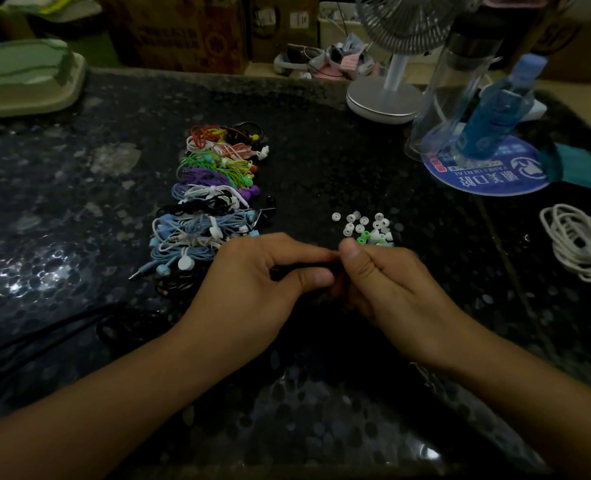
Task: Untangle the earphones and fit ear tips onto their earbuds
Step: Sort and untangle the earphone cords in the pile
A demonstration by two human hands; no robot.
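My left hand (pixel 252 282) and my right hand (pixel 387 282) meet at the table's middle, fingertips pinched together on a small dark earbud that is almost hidden between them. A black earphone cable (pixel 120 327) trails off to the left over the dark table. A row of bundled earphones (pixel 214 199) in red, green, purple, black, blue and white lies beyond my left hand. Several loose white and green ear tips (pixel 366 228) lie just beyond my right hand.
A white coiled cable (pixel 578 244) lies at the right edge. At the back right stand a fan base (pixel 384 102), a clear bottle (pixel 456 84) and a blue bottle (pixel 498 112) on a round blue mat (pixel 488 181). A green tray (pixel 23 77) sits back left.
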